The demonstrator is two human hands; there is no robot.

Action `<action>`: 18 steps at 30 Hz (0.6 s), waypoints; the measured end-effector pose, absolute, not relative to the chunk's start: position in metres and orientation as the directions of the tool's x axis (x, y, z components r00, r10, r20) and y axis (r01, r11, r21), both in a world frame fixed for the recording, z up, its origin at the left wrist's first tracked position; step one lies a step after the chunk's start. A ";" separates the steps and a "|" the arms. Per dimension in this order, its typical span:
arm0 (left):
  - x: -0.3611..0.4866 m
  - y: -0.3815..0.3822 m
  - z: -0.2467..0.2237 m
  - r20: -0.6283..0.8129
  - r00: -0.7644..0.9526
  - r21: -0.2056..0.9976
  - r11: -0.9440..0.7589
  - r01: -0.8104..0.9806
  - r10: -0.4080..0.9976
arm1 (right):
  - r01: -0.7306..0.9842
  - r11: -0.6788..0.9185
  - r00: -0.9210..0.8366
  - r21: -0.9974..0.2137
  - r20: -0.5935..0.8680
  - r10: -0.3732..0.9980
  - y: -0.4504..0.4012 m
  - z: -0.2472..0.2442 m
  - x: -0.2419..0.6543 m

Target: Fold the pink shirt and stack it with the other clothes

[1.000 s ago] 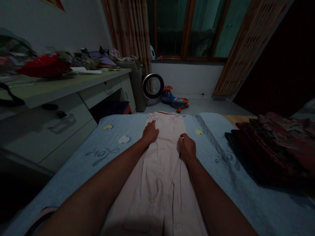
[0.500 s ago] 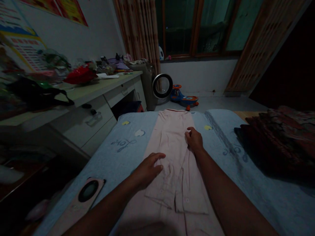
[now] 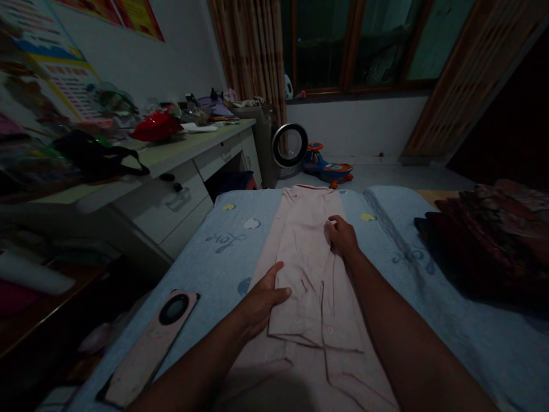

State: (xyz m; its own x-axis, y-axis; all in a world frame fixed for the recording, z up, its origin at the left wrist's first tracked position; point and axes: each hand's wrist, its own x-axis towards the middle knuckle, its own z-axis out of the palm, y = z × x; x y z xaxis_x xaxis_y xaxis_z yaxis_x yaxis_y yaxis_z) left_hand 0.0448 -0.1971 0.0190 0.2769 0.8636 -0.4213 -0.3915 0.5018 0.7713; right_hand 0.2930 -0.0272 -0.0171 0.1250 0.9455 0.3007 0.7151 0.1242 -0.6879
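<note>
A pale pink button-up shirt (image 3: pixel 306 240) lies lengthwise on the bed, its collar at the far end and its sleeves folded in over the body. Both buttoned cuffs (image 3: pixel 299 327) point toward me. My left hand (image 3: pixel 262 300) rests at the left sleeve's edge near the cuff, thumb and forefinger stretched apart; its other fingers are hidden. Farther up, my right hand (image 3: pixel 343 237) has its fingers curled and pinched at the shirt's right edge. A phone in a pink case (image 3: pixel 148 349) lies face down left of my left forearm.
A light blue blanket (image 3: pixel 227 266) covers the bed. Dark folded clothes (image 3: pixel 493 246) are stacked on the right. Along the left stands a cluttered desk (image 3: pixel 184 149) with drawers. Beyond the bed are an open round appliance door (image 3: pixel 278 143) and a blue ride-on toy (image 3: pixel 323 167).
The left sleeve's cuff, slanted before, now lies straighter beside the other cuff. My left hand has come against the sleeve's edge. My right hand stays at the right edge; the view has shifted slightly.
</note>
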 end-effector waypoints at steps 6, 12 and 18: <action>0.049 -0.190 0.026 -0.514 0.236 0.719 0.564 -0.406 0.825 | 0.676 0.150 0.094 -0.721 0.287 0.953 -0.023 -0.024 0.296; 0.046 -0.206 0.020 -0.276 0.227 0.953 0.235 0.191 0.934 | 0.686 0.171 0.090 -0.708 0.315 0.945 -0.019 -0.030 0.297; 0.039 -0.212 0.037 -0.113 0.282 0.533 -0.181 0.826 0.953 | 0.741 0.150 0.085 -0.655 0.313 0.946 -0.021 -0.028 0.295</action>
State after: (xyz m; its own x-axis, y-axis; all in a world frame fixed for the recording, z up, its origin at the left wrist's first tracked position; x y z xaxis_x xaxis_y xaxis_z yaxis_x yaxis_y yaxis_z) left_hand 0.0388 -0.2118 0.0373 0.2819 0.9528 -0.1131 0.8263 -0.1812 0.5332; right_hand 0.2949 -0.0210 -0.0283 0.0846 0.9461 0.3126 0.7408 0.1500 -0.6547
